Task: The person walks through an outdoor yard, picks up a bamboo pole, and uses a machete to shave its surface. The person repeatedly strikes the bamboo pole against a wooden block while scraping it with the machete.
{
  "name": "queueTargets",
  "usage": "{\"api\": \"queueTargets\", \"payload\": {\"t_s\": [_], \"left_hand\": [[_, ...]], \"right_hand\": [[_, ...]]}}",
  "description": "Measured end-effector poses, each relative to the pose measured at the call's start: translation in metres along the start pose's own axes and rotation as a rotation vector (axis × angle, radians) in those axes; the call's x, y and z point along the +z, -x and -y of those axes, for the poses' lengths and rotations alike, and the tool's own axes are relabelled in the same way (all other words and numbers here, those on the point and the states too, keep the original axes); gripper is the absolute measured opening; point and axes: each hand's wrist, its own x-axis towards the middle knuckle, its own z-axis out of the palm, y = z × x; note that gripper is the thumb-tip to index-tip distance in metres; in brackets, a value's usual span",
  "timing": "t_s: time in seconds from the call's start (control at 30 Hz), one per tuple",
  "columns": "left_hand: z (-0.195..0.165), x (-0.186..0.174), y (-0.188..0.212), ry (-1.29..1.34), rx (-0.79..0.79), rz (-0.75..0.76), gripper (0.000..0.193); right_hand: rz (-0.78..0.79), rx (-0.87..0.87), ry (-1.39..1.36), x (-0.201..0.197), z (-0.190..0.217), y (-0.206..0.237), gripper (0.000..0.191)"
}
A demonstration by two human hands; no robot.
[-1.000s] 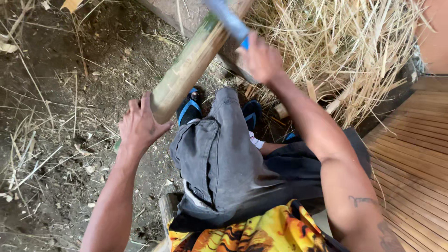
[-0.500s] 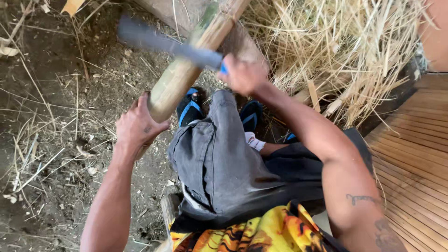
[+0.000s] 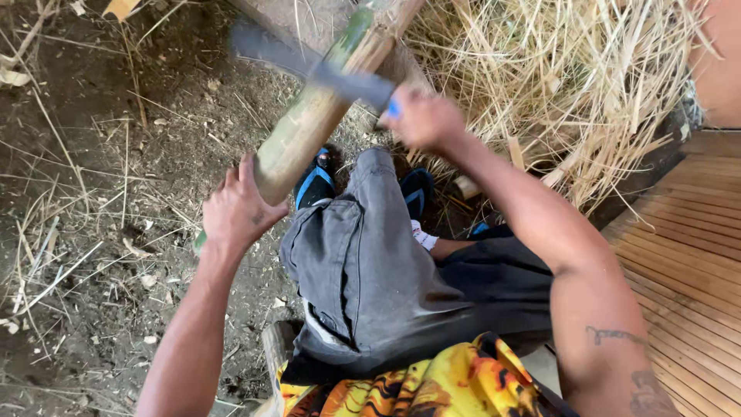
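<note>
A thick green-and-tan bamboo pole (image 3: pixel 309 123) slants from the lower left up to the top middle. My left hand (image 3: pixel 239 207) grips its lower end. My right hand (image 3: pixel 424 117) holds a big knife (image 3: pixel 309 66) by its blue handle. The dark blade lies across the pole, its tip pointing left. My knees in grey trousers (image 3: pixel 363 262) sit below the pole.
A heap of dry straw (image 3: pixel 571 85) fills the upper right. A slatted wooden floor (image 3: pixel 687 255) runs along the right edge. Bare earth (image 3: pixel 93 232) with scattered straw and chips lies at left. My feet wear blue-and-black sandals (image 3: pixel 316 181).
The knife came down from a raised position and swung left; its blade now lies across the pole. My left hand stays on the pole's lower end.
</note>
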Motion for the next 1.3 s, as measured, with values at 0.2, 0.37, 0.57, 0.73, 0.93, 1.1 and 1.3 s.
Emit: {"api": "queueTargets", "payload": {"t_s": [0.2,0.37,0.57,0.73,0.93,1.1,1.3], "left_hand": [[-0.007,0.011,0.001,-0.003,0.009,-0.05,0.108],[-0.003,0.009,-0.007,0.004,-0.01,0.017,0.11],[-0.001,0.011,-0.003,-0.03,0.026,-0.044,0.112],[0.002,0.007,-0.009,0.031,-0.019,0.018,0.109],[0.009,0.005,-0.004,0.03,0.034,-0.032,0.105],[0.008,0.004,-0.005,0.019,0.048,-0.061,0.109],[-0.001,-0.001,-0.003,-0.104,0.032,-0.209,0.106]], "right_hand": [[-0.196,0.091,-0.191,-0.055,-0.003,-0.007,0.047],[-0.161,-0.085,-0.106,-0.003,-0.021,-0.015,0.048],[-0.205,-0.073,0.018,-0.004,-0.076,-0.03,0.026],[-0.346,0.45,-0.373,-0.034,-0.134,-0.047,0.037],[-0.488,-0.053,0.336,0.013,-0.154,-0.047,0.053],[-0.642,0.765,-0.623,-0.01,-0.21,-0.067,0.048],[-0.583,0.37,-0.545,0.017,-0.182,-0.016,0.031]]}}
